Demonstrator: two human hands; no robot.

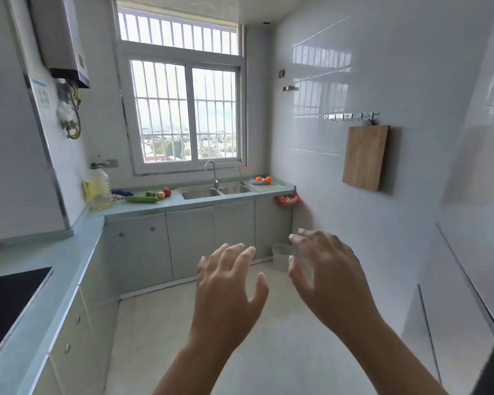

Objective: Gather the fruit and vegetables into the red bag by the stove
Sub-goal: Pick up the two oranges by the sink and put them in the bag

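Far across the kitchen, a long green cucumber [142, 199], a green pepper [150, 194], a small yellow-red fruit [160, 195] and a red apple [167, 191] lie on the counter left of the sink. Two oranges [263, 179] sit by a small plate right of the sink. A red bag [287, 200] hangs at the counter's right end. A black stove [9, 303] is at the near left. My left hand [228, 283] and my right hand [325, 269] hover mid-air over the floor, fingers spread, holding nothing.
A double steel sink [217, 192] with a tap sits under the window. A big oil bottle [100, 189] stands in the left corner. A wooden cutting board [365, 158] hangs on the right wall. A white bin [281, 256] stands on the floor by the cabinets.
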